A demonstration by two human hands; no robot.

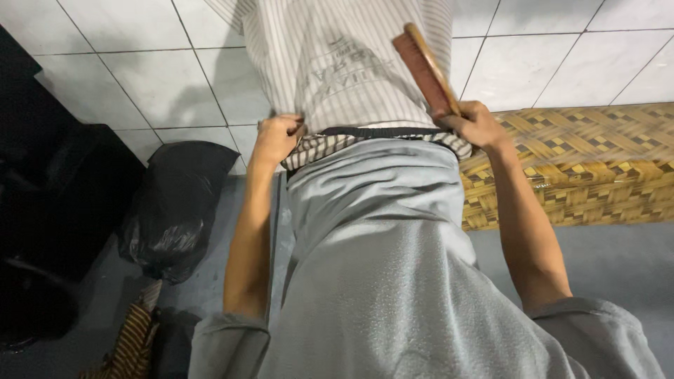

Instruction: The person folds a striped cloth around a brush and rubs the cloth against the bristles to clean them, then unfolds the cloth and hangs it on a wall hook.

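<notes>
Left hand [276, 137] fingers pinch the striped cloth [337, 63] at its lower edge; right hand [474, 125] grips a brush [425, 67] raised over it. Brushing step; next needs cloth taut.

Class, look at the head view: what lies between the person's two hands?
In the head view, between the left hand and the right hand, which holds a brush, lies the waistband of the striped cloth.
</notes>
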